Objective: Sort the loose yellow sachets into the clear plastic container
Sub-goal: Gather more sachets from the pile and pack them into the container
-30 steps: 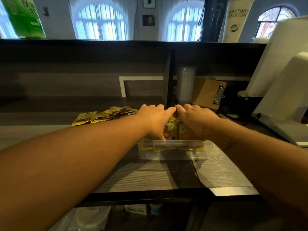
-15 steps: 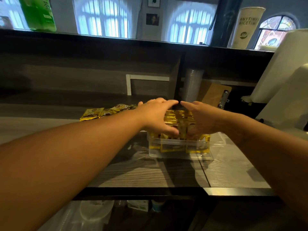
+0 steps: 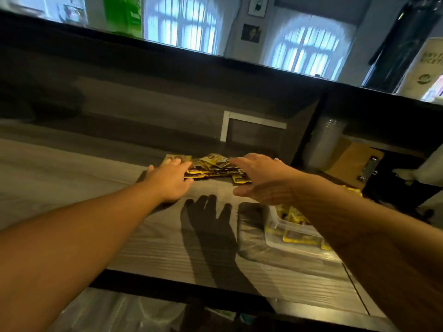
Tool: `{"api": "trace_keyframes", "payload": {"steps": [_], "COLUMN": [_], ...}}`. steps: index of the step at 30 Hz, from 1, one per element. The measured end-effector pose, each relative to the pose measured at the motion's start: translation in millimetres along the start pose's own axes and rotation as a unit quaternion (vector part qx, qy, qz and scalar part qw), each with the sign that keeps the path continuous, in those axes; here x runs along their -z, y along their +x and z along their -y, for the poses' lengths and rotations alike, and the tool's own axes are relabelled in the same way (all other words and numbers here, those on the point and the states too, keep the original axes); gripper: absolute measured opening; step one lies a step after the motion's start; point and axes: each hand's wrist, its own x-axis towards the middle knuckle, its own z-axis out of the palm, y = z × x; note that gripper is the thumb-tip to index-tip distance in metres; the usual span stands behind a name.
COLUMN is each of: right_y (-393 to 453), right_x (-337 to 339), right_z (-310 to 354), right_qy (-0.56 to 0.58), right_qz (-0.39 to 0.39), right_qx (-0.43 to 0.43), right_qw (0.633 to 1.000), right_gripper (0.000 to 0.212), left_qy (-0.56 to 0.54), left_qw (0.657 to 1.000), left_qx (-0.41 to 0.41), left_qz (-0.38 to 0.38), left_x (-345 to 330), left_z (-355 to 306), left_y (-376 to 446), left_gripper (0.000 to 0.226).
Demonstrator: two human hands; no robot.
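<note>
**A:** From the head camera, why are both hands out at the far pile?

**B:** The loose yellow sachets [image 3: 213, 167] lie heaped on the grey wood-grain counter [image 3: 167, 248], well apart from the clear plastic container [image 3: 291, 232], which sits near the right forearm and already holds some yellow packets. I judge the hands are bracketing the heap so it can be gathered in one scoop.

**A:** How are the hands set?

**B:** The left hand [image 3: 171, 180] lies flat on the counter, fingers straight, fingertips touching the heap's left edge. The right hand [image 3: 260, 179] hovers spread wide over the heap's right end, thumb down toward the counter; it grips nothing that I can see.

**A:** Any writing worth reading?

**B:** The sachets carry a red-and-dark mark, too blurred to read. At the far right a tall white cup-shaped sign [image 3: 429, 65] shows cut-off letters, something like "ANYTI" above "NICETI". The green poster [image 3: 123, 15] at the top is illegible. A brown clipboard [image 3: 354, 161] leans under the shelf, with no text visible.
</note>
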Motion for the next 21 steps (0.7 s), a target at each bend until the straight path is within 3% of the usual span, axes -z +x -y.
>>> {"api": "trace_keyframes", "payload": {"steps": [5, 9, 14, 17, 21], "right_y": [33.2, 70.2, 110.1, 125.9, 141.1], "right_x": [-10.4, -17.9, -20.3, -22.9, -28.3], "right_z": [28.7, 37.0, 45.5, 41.8, 38.5], "right_qy": [-0.009, 0.01, 0.008, 0.054, 0.12], "right_qz": [0.02, 0.008, -0.014, -0.026, -0.032], "right_qx": [-0.01, -0.043, -0.138, -0.174, -0.194], "right_qw": [1.0, 0.999, 0.99, 0.983, 0.973], "right_gripper": [0.067, 0.039, 0.022, 0.023, 0.039], "left_qy": [-0.017, -0.04, -0.084, -0.13, -0.215], "left_qw": [0.999, 0.993, 0.992, 0.988, 0.965], "left_qx": [0.006, 0.003, 0.033, 0.017, 0.01], "left_qz": [-0.042, -0.115, -0.085, -0.085, -0.149], "left_x": [-7.9, -9.2, -8.5, -8.9, -6.3], "left_z": [11.7, 14.8, 22.7, 24.2, 23.5], "left_y": [6.7, 1.1, -2.5, -2.0, -2.8], "left_gripper": [0.054, 0.051, 0.028, 0.05, 0.072]}}
